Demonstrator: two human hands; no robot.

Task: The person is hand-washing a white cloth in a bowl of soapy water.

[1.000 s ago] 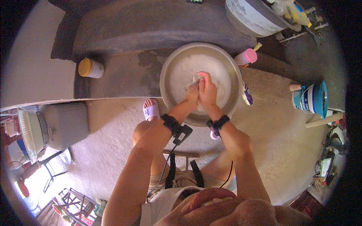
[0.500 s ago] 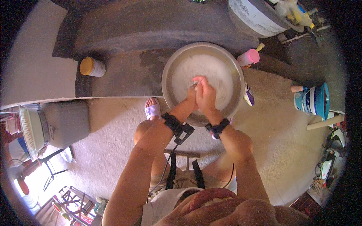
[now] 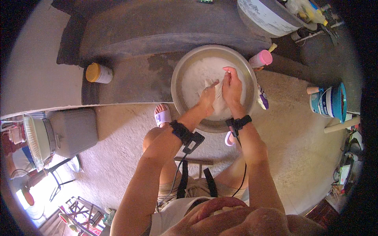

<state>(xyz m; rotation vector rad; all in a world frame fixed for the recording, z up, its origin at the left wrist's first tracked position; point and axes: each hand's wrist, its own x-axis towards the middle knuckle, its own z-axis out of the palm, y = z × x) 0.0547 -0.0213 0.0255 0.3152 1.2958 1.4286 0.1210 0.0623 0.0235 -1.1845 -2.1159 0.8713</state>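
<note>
While a person squats on pale rough ground, both bare hands are down inside a wide metal basin [image 3: 185, 70] of cloudy, sudsy water. Between the hands lies a small pale cloth [image 3: 217, 94], wet and bunched, near the middle of the basin and toward its near side. The left hand [image 3: 206, 98] is curled around the cloth's left edge with fingers pressed in; the right hand [image 3: 232, 87] lies over the cloth's right side, fingers closed down on it, the two hands nearly touching. Judging by the milky water and the soaked cloth, the washing looks well underway, with rinsing and wringing seemingly left to do. Black wrist straps sit on both forearms. Just beside the basin's far right rim stands a pink-capped bottle [image 3: 260, 59]; a yellow-lidded jar [image 3: 98, 73] sits well apart on the dark ledge to the left.
</note>
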